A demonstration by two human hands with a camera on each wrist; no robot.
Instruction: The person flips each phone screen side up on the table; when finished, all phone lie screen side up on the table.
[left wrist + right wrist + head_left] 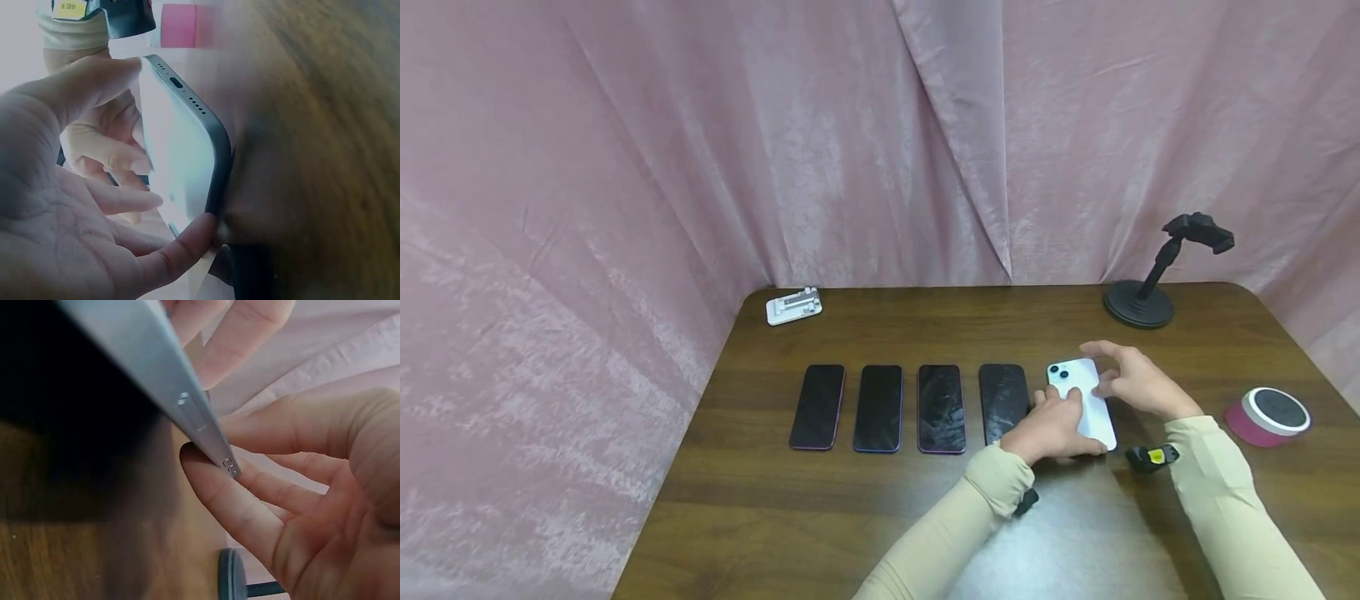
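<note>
A white smartphone lies back side up at the right end of a row of phones, its two-lens camera at the top left corner. My left hand holds it by the edges. In the left wrist view the thumb is at the corner beside the charging port, and a finger grips the opposite side of the phone. My right hand pinches the far right part. In the right wrist view its thumb is on the back, with a finger under the phone's edge.
Several dark phones, including one, lie screen up in a row on the wooden table. A black phone stand is at the back right, a pink and white round object at the right. A white folding stand lies back left.
</note>
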